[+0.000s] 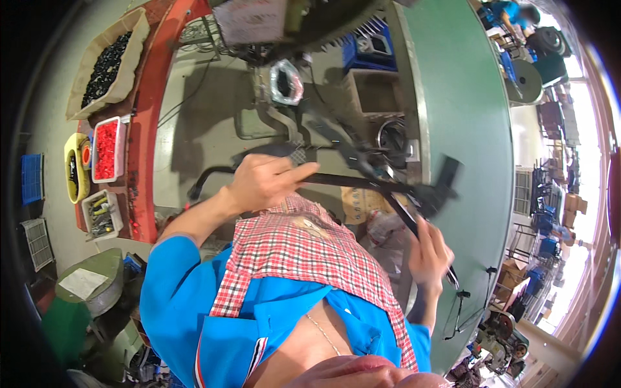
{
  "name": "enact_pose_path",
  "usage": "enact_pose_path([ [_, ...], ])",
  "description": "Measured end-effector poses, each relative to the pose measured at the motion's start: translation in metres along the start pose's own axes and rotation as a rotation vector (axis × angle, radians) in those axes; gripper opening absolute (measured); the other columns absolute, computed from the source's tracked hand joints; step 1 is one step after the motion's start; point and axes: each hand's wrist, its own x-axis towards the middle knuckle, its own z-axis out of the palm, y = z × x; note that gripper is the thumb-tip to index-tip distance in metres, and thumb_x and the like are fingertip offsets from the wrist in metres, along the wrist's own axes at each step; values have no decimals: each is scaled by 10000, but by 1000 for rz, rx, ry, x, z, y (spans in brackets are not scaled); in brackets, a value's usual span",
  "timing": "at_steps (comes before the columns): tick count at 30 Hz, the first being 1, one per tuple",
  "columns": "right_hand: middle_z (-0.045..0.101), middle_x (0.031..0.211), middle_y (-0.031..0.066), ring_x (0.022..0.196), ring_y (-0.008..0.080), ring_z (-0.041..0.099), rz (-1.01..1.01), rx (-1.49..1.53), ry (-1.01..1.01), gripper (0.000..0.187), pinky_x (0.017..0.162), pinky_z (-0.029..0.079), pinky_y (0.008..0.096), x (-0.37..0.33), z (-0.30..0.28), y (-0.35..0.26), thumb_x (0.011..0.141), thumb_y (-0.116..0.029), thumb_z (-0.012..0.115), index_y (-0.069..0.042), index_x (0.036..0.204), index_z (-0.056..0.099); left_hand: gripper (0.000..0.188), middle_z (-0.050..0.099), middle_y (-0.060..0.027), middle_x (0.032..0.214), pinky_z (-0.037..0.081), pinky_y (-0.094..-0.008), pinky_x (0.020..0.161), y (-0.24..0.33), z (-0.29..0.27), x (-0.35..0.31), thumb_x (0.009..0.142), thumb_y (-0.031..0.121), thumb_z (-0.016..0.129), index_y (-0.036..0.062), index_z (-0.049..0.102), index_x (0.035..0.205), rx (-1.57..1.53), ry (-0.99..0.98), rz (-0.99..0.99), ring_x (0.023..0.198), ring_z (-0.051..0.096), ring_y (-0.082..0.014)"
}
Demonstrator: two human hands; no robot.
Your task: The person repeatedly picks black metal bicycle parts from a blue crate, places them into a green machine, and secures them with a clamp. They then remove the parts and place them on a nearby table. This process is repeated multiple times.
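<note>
A long black tubular frame (362, 183) spans the space in front of my checked apron. Its left end curves downward, and a blurred black block-like piece (445, 187) sits at its right end. My left hand (275, 181) is closed around the long bar, with the index finger stretched along it. From near the block, a thinner black tube (402, 213) slants down to the right. My right hand (429, 255) grips this tube, whose shiny tip shows beyond the fingers. Whether the tube is joined to the bar cannot be made out.
On the right stretches a green tabletop (462, 116) with thin black rods near its lower end. A red bench (143, 129) at left bears a bin of black parts (81, 103) and a tray of red pieces (120, 150). Machinery (252, 22) hangs ahead; a blue crate (352, 61) stands beyond.
</note>
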Motion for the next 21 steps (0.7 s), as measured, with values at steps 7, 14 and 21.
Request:
enact_pose_path([
  [7, 696, 1062, 156, 823, 301, 695, 13, -865, 598, 291, 673, 560, 357, -77, -95, 96, 886, -98, 680, -11, 1163, 669, 624, 551, 9, 807, 466, -281, 524, 46, 107, 227, 754, 71, 634, 222, 554, 1354, 218, 282, 662, 602, 538, -134],
  [14, 662, 1122, 146, 1038, 331, 619, 491, -383, -48, 462, 888, 488, 447, -30, 53, 255, 866, -282, 665, -120, 1290, 581, 352, 585, -100, 1112, 475, -416, 821, 39, 162, 216, 841, 113, 637, 157, 641, 1190, -48, 238, 361, 926, 584, -295],
  [21, 650, 1165, 116, 1065, 323, 608, -224, 249, -386, 345, 911, 486, 414, 97, 298, 56, 823, -187, 685, -65, 1143, 651, 344, 558, -102, 1122, 448, -413, 928, -83, 135, -163, 855, 227, 652, 114, 624, 1179, 37, -423, -413, 1075, 552, -292],
])
